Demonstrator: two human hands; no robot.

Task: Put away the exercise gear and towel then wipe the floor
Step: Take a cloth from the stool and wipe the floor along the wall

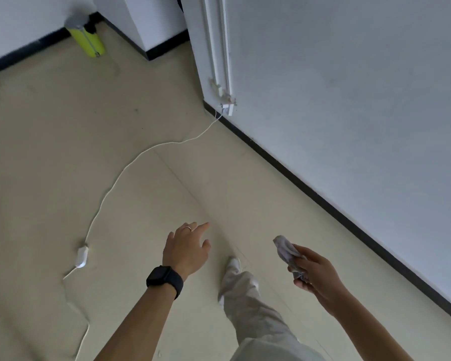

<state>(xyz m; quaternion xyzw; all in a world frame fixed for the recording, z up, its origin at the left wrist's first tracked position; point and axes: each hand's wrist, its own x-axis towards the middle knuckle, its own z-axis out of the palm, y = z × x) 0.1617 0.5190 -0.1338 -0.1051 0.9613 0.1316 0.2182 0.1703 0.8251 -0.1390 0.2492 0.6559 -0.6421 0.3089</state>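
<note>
Both arms reach out: right hand (313, 273) squeezes a gray cloth (287, 254), left hand (186, 247) hangs loose above the floor (63, 152).

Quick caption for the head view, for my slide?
Right hand grips a crumpled grey cloth above the beige floor; left hand open, white cable trailing nearby.

Right hand (313, 273) around grey cloth (287, 252) — left hand (186, 246) spread above floor (63, 152)
</note>
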